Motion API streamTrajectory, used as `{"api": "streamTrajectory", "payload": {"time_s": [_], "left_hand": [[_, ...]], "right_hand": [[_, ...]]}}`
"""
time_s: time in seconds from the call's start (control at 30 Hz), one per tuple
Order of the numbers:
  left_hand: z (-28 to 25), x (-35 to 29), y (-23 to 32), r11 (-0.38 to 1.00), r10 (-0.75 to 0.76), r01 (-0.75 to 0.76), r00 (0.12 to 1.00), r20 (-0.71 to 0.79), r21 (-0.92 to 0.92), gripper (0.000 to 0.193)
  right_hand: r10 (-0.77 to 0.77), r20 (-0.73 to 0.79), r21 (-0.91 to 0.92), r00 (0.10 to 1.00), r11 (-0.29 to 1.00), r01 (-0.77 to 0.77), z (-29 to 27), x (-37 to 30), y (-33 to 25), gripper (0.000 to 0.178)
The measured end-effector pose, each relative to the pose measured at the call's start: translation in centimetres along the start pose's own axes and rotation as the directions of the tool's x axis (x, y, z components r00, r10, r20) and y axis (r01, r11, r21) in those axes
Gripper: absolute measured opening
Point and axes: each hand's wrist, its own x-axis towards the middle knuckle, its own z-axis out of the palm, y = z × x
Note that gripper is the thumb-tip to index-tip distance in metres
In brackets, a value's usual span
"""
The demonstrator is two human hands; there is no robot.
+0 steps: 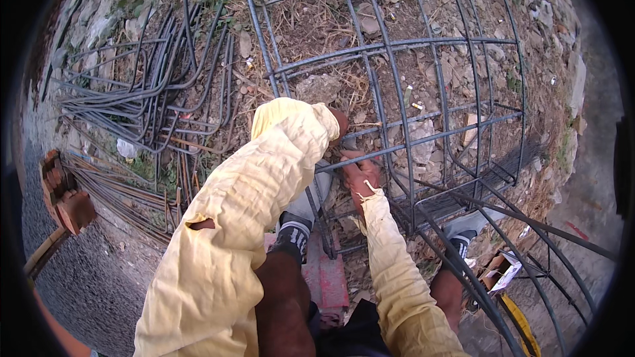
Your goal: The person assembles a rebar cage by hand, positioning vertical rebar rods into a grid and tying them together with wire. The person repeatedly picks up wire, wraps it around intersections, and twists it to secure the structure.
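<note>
A cage of grey steel rebar [387, 45], made of long bars and cross bars, lies in front of me and stretches to the right. My right hand [362, 177] is at its near-left part, fingers curled round a cross bar; whether a tie wire is there too, I cannot make out. My left hand [339, 124] reaches in just beyond and to the left of it, beside the same bars. The pale yellow left sleeve [231, 205] covers most of that hand, so its fingers are hidden. The right forearm wears a matching sleeve [400, 271].
A heap of bent rebar stirrups [159, 86] lies at the left, with rusty rods [126, 192] nearer. Broken bricks [69, 195] sit at the far left. Long bars [522, 225] sweep toward the lower right, past a small torn box [499, 271]. Rocks and rubble cover the ground.
</note>
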Motion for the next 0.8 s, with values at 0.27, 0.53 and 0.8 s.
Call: {"api": "streamTrajectory", "payload": {"time_s": [0.27,0.53,0.8], "left_hand": [[0.0,0.1,-0.8,1.000,0.018,-0.017,0.994,0.109,-0.014,0.019],[1.3,0.8,-4.0,0.798,0.572,-0.475,0.789,0.222,-0.370,0.023],[-4.3,0.0,2.2,0.831,-0.336,0.521,0.750,0.569,-0.196,0.052]], "right_hand": [[0.144,0.020,0.269,0.989,0.952,-0.144,-0.2,-0.5,-0.3,0.027],[0.140,0.069,0.340,0.988,0.927,-0.156,0.0,-0.7,-0.6,0.029],[0.127,0.075,0.248,0.989,0.958,-0.142,0.1,-0.2,-0.5,0.026]]}}
